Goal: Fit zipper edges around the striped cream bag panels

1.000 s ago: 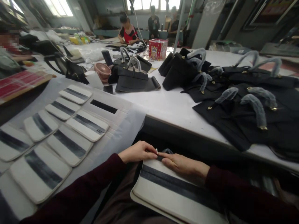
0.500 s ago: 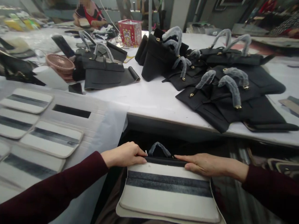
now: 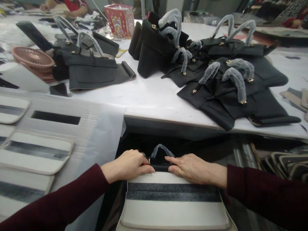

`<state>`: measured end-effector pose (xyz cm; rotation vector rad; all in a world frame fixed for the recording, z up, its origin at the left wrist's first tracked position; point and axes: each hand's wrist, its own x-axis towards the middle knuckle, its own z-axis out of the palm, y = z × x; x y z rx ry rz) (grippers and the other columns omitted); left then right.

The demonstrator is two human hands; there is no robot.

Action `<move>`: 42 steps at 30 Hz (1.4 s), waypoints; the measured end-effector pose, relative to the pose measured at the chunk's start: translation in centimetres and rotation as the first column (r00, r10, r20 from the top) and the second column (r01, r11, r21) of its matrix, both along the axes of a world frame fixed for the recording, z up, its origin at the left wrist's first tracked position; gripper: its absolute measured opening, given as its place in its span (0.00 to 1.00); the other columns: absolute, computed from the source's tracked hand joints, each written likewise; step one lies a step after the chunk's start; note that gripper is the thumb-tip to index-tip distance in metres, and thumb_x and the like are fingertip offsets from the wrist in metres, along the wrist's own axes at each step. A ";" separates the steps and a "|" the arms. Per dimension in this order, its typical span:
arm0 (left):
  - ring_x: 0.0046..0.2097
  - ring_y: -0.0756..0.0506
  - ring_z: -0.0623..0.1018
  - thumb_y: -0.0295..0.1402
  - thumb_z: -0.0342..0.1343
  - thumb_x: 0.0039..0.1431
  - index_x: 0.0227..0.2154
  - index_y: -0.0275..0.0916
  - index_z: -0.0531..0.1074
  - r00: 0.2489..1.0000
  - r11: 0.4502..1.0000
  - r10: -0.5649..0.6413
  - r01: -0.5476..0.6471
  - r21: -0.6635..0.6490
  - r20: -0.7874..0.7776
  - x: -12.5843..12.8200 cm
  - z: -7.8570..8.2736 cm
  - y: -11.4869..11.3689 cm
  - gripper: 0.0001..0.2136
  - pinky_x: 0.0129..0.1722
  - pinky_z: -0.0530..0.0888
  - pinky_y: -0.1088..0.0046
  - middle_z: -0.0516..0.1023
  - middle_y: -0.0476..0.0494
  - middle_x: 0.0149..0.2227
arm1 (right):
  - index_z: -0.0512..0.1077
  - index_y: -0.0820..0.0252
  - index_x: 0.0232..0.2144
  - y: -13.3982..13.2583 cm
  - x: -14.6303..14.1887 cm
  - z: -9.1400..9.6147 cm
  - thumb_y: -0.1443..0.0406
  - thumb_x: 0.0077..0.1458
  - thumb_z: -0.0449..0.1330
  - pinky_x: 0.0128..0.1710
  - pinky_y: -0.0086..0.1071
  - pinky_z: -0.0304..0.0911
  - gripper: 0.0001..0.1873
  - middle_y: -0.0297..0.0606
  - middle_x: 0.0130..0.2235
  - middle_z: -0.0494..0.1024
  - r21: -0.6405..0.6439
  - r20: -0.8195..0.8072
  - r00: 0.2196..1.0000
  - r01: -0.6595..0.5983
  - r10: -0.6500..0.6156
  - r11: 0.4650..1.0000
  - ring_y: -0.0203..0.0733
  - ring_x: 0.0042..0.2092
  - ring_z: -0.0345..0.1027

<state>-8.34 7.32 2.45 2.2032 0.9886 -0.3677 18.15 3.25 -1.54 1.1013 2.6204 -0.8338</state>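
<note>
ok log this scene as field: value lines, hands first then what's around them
Left hand: at the left part of the dark top edge
Right hand: at that edge, right part, index finger pointing leftward
White piece: below the hands, dark band across it
Loop: plastic-wrapped, behind the edge, between the hands
Left side: white panels with dark bands; black strip
Table: black bags, pink fan, red box

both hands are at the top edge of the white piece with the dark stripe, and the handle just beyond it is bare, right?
No: the head view shows the handle wrapped in translucent film. The left hand and right hand are at the top edge of the white piece.
</note>
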 end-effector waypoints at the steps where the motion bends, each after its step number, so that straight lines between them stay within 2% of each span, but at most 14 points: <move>1: 0.31 0.44 0.79 0.47 0.51 0.64 0.32 0.48 0.81 1.000 1.000 -0.011 0.011 0.016 -0.007 0.0 -0.2 0.0 0.16 0.28 0.63 0.72 0.82 0.47 0.30 | 0.60 0.60 0.63 0.1 -0.4 -0.2 0.52 0.68 0.42 0.36 0.36 0.68 0.28 0.49 0.50 0.78 -0.006 -0.020 1.000 -0.005 0.005 1.000 0.48 0.38 0.78; 12: 0.26 0.45 0.76 0.50 0.52 0.62 0.26 0.42 0.79 0.992 0.992 -0.125 0.125 -0.020 -0.023 0.8 -0.7 1.4 0.20 0.25 0.58 0.72 0.78 0.46 0.24 | 0.63 0.58 0.61 2.3 -3.9 1.1 0.50 0.67 0.41 0.44 0.41 0.67 0.29 0.49 0.50 0.78 -0.295 -0.098 0.995 -0.019 -0.011 0.955 0.52 0.45 0.76; 20: 0.24 0.49 0.71 0.52 0.49 0.63 0.28 0.42 0.79 0.993 0.985 -0.118 0.119 -0.125 0.016 1.2 -0.3 1.6 0.22 0.24 0.60 0.74 0.76 0.49 0.24 | 0.57 0.55 0.65 1.9 -1.6 1.3 0.45 0.66 0.38 0.45 0.47 0.68 0.35 0.53 0.50 0.77 -0.265 -0.055 0.998 -0.038 0.024 0.964 0.58 0.48 0.75; 23: 0.29 0.49 0.74 0.50 0.50 0.63 0.33 0.43 0.80 0.997 0.970 -0.075 0.077 -0.229 0.017 0.6 -0.3 1.8 0.19 0.26 0.64 0.77 0.79 0.50 0.29 | 0.55 0.51 0.67 1.6 0.1 1.4 0.42 0.64 0.39 0.45 0.51 0.68 0.36 0.55 0.49 0.78 -0.243 0.028 1.000 -0.004 0.011 0.970 0.61 0.47 0.75; 26: 0.40 0.46 0.79 0.47 0.51 0.62 0.47 0.46 0.78 1.000 0.946 -0.027 0.028 -0.324 0.010 -0.2 -0.3 2.3 0.18 0.37 0.71 0.77 0.82 0.50 0.41 | 0.59 0.50 0.65 1.7 1.7 1.8 0.43 0.63 0.44 0.51 0.54 0.65 0.35 0.53 0.52 0.76 -0.212 0.018 0.999 0.037 -0.034 0.977 0.61 0.52 0.72; 29: 0.53 0.42 0.76 0.43 0.55 0.60 0.59 0.45 0.68 0.997 0.972 0.039 -0.022 -0.232 0.068 -0.4 0.2 2.1 0.24 0.51 0.71 0.70 0.75 0.45 0.56 | 0.63 0.52 0.63 0.7 5.1 1.8 0.46 0.63 0.50 0.61 0.51 0.56 0.32 0.46 0.59 0.71 -0.156 -0.211 0.930 0.274 -0.303 0.949 0.54 0.60 0.64; 30: 0.55 0.42 0.74 0.40 0.56 0.60 0.60 0.44 0.66 0.991 0.990 0.064 -0.048 -0.135 0.113 -0.2 0.5 1.5 0.25 0.55 0.69 0.67 0.72 0.44 0.59 | 0.64 0.53 0.62 -0.3 6.6 1.5 0.47 0.63 0.50 0.62 0.48 0.55 0.31 0.45 0.59 0.71 -0.155 -0.319 0.828 0.435 -0.462 0.887 0.51 0.61 0.63; 31: 0.57 0.41 0.72 0.38 0.55 0.60 0.58 0.44 0.67 0.981 0.996 0.089 -0.087 -0.021 0.170 0.2 1.0 0.6 0.23 0.57 0.68 0.65 0.71 0.43 0.60 | 0.64 0.54 0.61 -1.8 8.1 1.0 0.46 0.64 0.48 0.62 0.46 0.56 0.30 0.44 0.59 0.71 -0.175 -0.422 0.660 0.613 -0.621 0.770 0.49 0.60 0.64; 34: 0.53 0.42 0.73 0.35 0.54 0.62 0.48 0.43 0.71 0.932 0.952 0.134 -0.215 0.216 0.337 2.3 2.4 -4.0 0.12 0.53 0.69 0.63 0.74 0.44 0.53 | 0.66 0.60 0.58 -8.5 11.1 -2.0 0.45 0.66 0.37 0.54 0.45 0.66 0.35 0.50 0.53 0.76 -0.297 -0.552 0.023 0.928 -0.834 0.223 0.48 0.53 0.71; 35: 0.52 0.42 0.73 0.36 0.55 0.62 0.45 0.44 0.71 0.918 0.947 0.121 -0.221 0.235 0.377 3.2 2.7 -6.0 0.09 0.51 0.70 0.63 0.75 0.44 0.51 | 0.66 0.63 0.57 -11.2 11.0 -3.3 0.45 0.66 0.32 0.50 0.45 0.70 0.38 0.53 0.50 0.77 -0.312 -0.524 -0.101 0.947 -0.846 0.081 0.49 0.49 0.74; 36: 0.50 0.42 0.74 0.36 0.55 0.63 0.43 0.44 0.71 0.905 0.950 0.088 -0.203 0.239 0.416 4.2 2.8 -8.0 0.07 0.49 0.71 0.64 0.76 0.45 0.48 | 0.66 0.67 0.56 -13.7 10.2 -4.6 0.47 0.65 0.27 0.45 0.47 0.72 0.40 0.56 0.46 0.78 -0.315 -0.485 -0.122 0.948 -0.866 0.043 0.50 0.45 0.76; 38: 0.47 0.43 0.74 0.34 0.56 0.63 0.42 0.45 0.71 0.873 0.964 0.018 -0.144 0.222 0.487 6.2 2.4 -11.9 0.06 0.47 0.71 0.64 0.76 0.47 0.45 | 0.70 0.68 0.50 -17.5 7.0 -7.0 0.50 0.65 0.22 0.35 0.46 0.73 0.44 0.54 0.35 0.80 -0.320 -0.435 -0.069 0.944 -0.898 0.083 0.51 0.35 0.77; 40: 0.44 0.43 0.74 0.32 0.58 0.62 0.41 0.44 0.71 0.866 0.973 -0.026 -0.093 0.212 0.499 8.1 1.3 -14.7 0.05 0.43 0.71 0.63 0.77 0.47 0.42 | 0.73 0.65 0.47 -19.3 2.8 -8.5 0.53 0.66 0.22 0.31 0.45 0.73 0.43 0.48 0.30 0.79 -0.326 -0.411 0.059 0.922 -0.910 0.207 0.51 0.33 0.77; 42: 0.42 0.42 0.74 0.31 0.59 0.61 0.38 0.43 0.71 0.878 0.972 -0.035 -0.082 0.222 0.478 9.5 0.1 -16.3 0.04 0.41 0.71 0.62 0.77 0.48 0.40 | 0.73 0.63 0.48 -19.0 -1.0 -8.9 0.53 0.69 0.28 0.36 0.45 0.73 0.37 0.45 0.35 0.80 -0.314 -0.403 0.226 0.876 -0.887 0.366 0.49 0.38 0.76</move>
